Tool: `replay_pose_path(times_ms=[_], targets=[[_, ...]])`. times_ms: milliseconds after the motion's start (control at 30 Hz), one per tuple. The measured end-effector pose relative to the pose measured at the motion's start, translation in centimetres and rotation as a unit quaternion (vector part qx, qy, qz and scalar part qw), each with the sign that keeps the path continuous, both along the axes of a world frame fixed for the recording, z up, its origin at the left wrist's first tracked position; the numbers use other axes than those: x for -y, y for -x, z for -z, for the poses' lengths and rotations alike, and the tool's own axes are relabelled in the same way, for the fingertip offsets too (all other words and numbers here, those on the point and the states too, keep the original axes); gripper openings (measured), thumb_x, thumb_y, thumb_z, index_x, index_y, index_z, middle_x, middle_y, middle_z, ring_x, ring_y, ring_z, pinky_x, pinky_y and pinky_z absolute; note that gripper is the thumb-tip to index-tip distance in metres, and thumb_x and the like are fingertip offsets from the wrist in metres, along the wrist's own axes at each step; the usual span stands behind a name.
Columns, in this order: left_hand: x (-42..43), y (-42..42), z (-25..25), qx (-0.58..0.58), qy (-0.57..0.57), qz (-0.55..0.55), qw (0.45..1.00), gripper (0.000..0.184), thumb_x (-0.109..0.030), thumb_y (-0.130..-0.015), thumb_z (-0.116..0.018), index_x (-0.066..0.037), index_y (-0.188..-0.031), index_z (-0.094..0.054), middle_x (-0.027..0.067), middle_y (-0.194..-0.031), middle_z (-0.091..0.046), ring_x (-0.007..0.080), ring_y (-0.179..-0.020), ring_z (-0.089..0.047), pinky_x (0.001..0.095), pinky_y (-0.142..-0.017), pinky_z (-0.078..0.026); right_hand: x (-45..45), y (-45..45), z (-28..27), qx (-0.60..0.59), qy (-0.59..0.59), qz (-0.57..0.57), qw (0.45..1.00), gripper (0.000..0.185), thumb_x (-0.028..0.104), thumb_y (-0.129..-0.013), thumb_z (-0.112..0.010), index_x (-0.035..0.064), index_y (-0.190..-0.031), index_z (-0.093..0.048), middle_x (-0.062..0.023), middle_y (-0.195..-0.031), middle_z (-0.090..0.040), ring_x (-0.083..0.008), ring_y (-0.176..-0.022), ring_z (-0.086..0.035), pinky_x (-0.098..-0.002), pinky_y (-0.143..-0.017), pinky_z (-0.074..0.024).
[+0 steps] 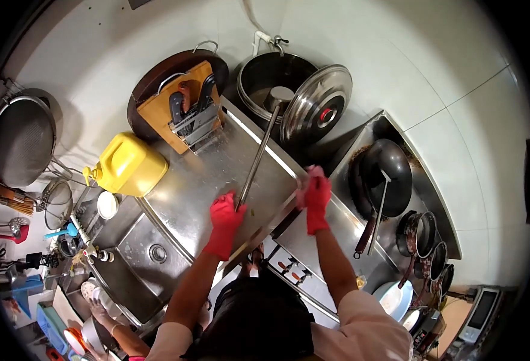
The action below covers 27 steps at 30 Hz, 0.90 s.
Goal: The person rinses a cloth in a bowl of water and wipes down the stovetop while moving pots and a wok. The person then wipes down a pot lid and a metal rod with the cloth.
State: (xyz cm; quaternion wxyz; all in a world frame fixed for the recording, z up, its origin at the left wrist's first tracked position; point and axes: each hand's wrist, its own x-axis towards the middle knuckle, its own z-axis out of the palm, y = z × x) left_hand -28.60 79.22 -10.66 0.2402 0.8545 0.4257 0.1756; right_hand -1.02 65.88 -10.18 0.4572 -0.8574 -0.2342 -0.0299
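My left hand (224, 212), in a red rubber glove, is closed around the handle end of a long-handled metal ladle (259, 153). The ladle's round cup is at the mouth of a large metal pot (251, 90), under a wall tap (280, 42). A shiny domed lid (307, 111) leans tilted against the pot's right side. My right hand (316, 195), also red-gloved, is closed at the gap between the steel counter (217, 174) and the stove side. Something pale pink shows at its left edge, too blurred to name.
Knives stand in a metal rack (200, 129) beside a wooden board (156, 114). A yellow jug (134, 165) sits by the sink (138, 246). At right are a black wok (391, 180) and several small pans (421, 233). Another person's hand (99, 310) is at lower left.
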Motion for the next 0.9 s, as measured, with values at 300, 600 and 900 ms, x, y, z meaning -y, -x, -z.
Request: replay_pose_path(times_ms=[300, 600, 900], targets=[[-0.5, -2.9, 0.1, -0.145, -0.017, -0.026, 0.989, 0.024, -0.025, -0.08, -0.068, -0.011, -0.1, -0.066, 0.014, -0.088, -0.07, 0.0356, -0.085, -0.067, 0.0483, -0.075, -0.052, 2.4, 9.1, 8.3, -0.087, 0.122, 0.011, 0.989, 0.032, 0.024, -0.098, -0.057, 0.0124, -0.127, -0.062, -0.0081, -0.118, -0.068, -0.0312, -0.101, -0.066, -0.0411, -0.084, -0.0528], [0.2, -3.9, -1.7, -0.089, 0.035, 0.033, 0.995, 0.039, -0.036, -0.076, -0.075, -0.009, -0.103, -0.065, 0.0138, -0.093, -0.069, 0.0355, -0.091, -0.065, 0.0485, -0.08, -0.052, 3.0, 1.7, 1.7, -0.028, 0.066, 0.018, 0.997, 0.019, 0.024, -0.094, -0.063, 0.0079, -0.102, -0.069, -0.0115, -0.095, -0.065, -0.0343, -0.09, -0.064, -0.0434, -0.074, -0.0522], [-3.1, -3.9, -2.9, -0.205, 0.11, -0.061, 0.971, 0.034, -0.026, -0.086, -0.064, -0.008, -0.114, -0.062, 0.0218, -0.099, -0.07, 0.0407, -0.093, -0.068, 0.0486, -0.082, -0.054, -1.3, 17.9, 7.7, 0.219, 0.27, -0.237, 0.907, 0.054, 0.017, -0.092, -0.055, 0.0079, -0.144, -0.048, -0.0187, -0.147, -0.048, -0.0349, -0.133, -0.051, -0.0432, -0.105, -0.0457]])
